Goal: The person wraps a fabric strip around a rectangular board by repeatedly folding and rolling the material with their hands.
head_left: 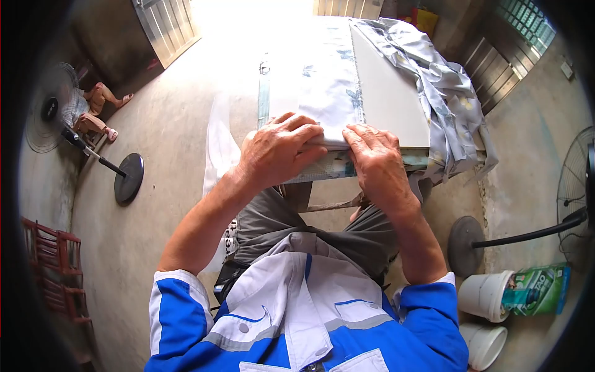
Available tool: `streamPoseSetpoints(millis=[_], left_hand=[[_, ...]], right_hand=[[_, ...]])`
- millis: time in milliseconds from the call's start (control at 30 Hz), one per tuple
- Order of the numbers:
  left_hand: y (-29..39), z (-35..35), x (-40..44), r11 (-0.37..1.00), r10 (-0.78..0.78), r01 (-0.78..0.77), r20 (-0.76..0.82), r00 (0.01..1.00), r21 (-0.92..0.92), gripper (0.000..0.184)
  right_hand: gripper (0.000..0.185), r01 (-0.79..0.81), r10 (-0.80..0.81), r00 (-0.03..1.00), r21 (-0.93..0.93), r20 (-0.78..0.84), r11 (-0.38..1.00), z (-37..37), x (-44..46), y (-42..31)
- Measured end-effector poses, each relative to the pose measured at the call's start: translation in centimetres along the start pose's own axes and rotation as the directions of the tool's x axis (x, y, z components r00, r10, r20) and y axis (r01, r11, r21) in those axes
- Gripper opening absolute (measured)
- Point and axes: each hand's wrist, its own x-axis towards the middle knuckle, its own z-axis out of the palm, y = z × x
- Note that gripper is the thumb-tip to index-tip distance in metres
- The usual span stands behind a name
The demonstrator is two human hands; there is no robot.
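A white cloth with blue-grey leaf prints lies in a long strip on the table, its near end folded at the front edge. My left hand is closed on the left part of that end, fingers on top and thumb lower toward me. At the right corner of the same end, my right hand grips the cloth with bent fingers; its thumb is mostly hidden. Between my hands a short stretch of the folded edge shows.
The pale tabletop shows right of the strip. Crumpled printed fabric hangs over its right side. Standing fans flank me; white buckets stand low right. A seated person is at far left, above red chairs.
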Motion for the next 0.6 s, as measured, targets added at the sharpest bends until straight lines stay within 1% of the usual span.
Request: streamPoseSetpoints(millis=[100,200,300,400,500,600], left_hand=[[0.4,-0.1,-0.3,0.998,0.032,-0.030,-0.027,0.999,0.052,0.030],[0.2,0.0,-0.5,1.000,-0.010,0.010,-0.037,0.999,0.011,0.031],[0.3,-0.2,-0.3,1.000,-0.016,0.017,-0.042,0.999,0.020,0.029],[-0.1,-0.5,0.0,1.000,0.001,0.000,-0.020,1.000,0.027,0.026],[-0.9,-0.5,0.4,1.000,0.028,-0.028,-0.044,0.999,0.011,0.024],[-1.5,-0.9,0.8,0.999,-0.025,0.026,0.008,1.000,-0.034,0.022]], right_hand=[[0.040,-0.013,0.014,0.999,0.023,-0.033,1.000,-0.1,-0.1,0.2],[0.036,-0.062,0.067,0.996,0.095,-0.051,0.994,-0.3,-0.1,0.1],[0.030,-0.077,0.084,0.994,0.094,-0.072,0.993,-0.4,-0.1,0.1],[0.025,-0.076,0.085,0.987,0.067,-0.137,0.995,-0.2,0.0,0.3],[0.023,-0.088,0.105,0.983,0.110,-0.154,0.990,0.0,0.4,0.7],[0.023,-0.123,0.144,0.980,0.147,-0.138,0.981,0.1,0.7,1.0]])
